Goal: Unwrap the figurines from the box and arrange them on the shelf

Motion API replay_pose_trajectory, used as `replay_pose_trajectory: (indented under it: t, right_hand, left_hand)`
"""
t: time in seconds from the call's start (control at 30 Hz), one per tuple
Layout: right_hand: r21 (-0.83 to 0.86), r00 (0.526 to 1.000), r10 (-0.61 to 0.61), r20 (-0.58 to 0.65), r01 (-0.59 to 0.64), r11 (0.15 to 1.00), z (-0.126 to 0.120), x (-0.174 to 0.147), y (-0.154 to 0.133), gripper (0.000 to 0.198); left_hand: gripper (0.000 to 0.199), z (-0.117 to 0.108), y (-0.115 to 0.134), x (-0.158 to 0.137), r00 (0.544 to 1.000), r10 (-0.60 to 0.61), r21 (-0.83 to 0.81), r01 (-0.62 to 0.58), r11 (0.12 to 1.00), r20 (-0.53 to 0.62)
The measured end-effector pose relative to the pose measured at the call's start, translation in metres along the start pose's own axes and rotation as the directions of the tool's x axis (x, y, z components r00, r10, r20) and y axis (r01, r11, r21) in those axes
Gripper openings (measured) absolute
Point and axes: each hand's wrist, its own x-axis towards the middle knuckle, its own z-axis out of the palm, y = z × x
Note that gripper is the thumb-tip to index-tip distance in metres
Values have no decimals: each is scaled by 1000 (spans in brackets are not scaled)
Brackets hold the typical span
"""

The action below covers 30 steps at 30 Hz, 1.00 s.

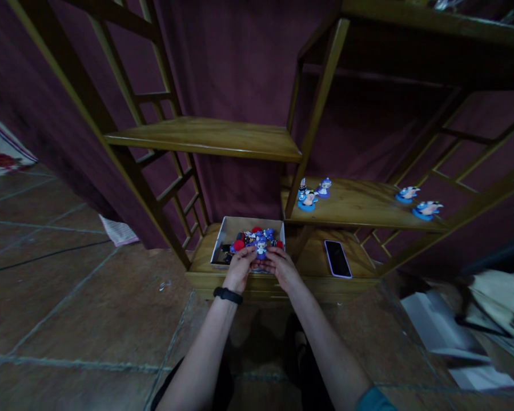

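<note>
Between my two hands, just above the near side of an open box, is a small purple-haired figurine [261, 249]. My left hand [242, 267], below a black wristband, closes on its left side. From the right, the fingers of my right hand [281, 267] pinch the same figurine. Behind them the cardboard box [228, 228] holds a jumble of toy figures [254, 234] in purple, red, black and white. My hands hide the box's front edge in part.
On the right shelf [360, 201] stand several figurines, including a purple one [324, 187] and blue-based ones [427, 210]. A phone [338, 258] lies on the bottom board. A bare wooden shelf [205, 136] juts out above the box. White packaging [443, 322] sits on the floor at right.
</note>
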Motion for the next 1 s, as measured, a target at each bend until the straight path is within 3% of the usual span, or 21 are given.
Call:
replay_pose_trajectory:
  t: [0.63,1.0]
  right_hand:
    - [-42,997,7,-71,-10,999,4,-6,-8,27]
    - [-46,996,6,-85,-10,999,2,-4,-8,27]
  left_hand:
    - [13,0,-1,-2,1000,17,20,-17,1000,5]
    - [39,2,-7,-2,991,80,142,-94,985,103]
